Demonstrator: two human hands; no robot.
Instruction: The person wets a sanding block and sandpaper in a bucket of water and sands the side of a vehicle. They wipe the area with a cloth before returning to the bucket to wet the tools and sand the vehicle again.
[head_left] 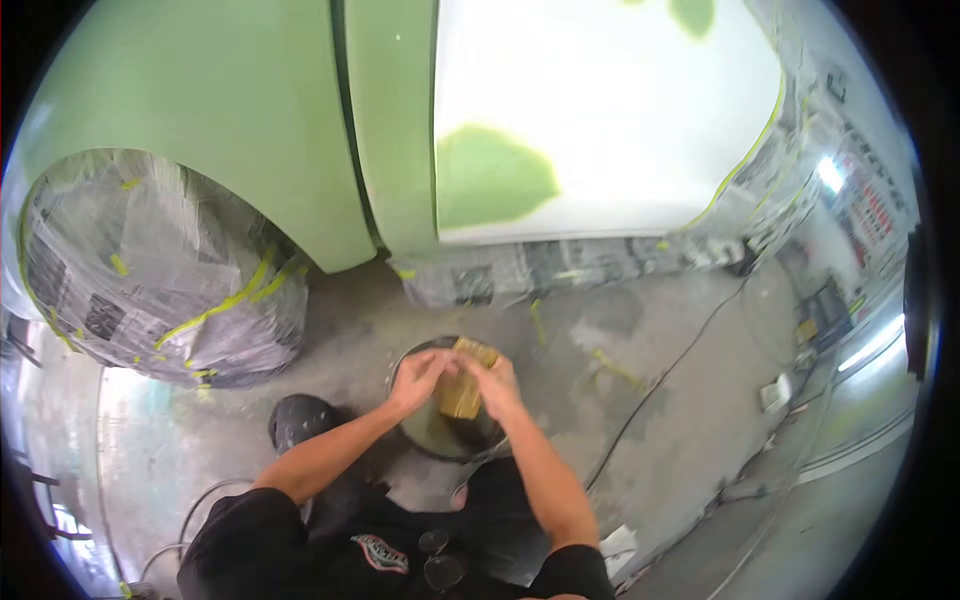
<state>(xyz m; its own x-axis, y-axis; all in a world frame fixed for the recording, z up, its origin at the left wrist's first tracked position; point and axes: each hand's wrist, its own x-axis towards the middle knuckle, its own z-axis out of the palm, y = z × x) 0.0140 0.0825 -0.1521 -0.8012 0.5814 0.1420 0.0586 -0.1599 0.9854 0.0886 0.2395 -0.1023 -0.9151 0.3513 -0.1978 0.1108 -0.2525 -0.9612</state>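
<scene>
A yellow-brown rectangular block, perhaps a sanding block or sponge, is held in front of me over a round dark-rimmed basin. My right hand is closed around the block's right side. On the other side, my left hand is closed, its fingertips pinched together at the block's upper left edge. Murky greenish liquid seems to fill the basin below both hands. Fingers and block hide part of the basin's inside.
Ahead stands a pale green vehicle panel with a white area and green patches. Masking sheet covers the wheel and lower sill. A black cable crosses the concrete floor on the right. Tape scraps lie there too.
</scene>
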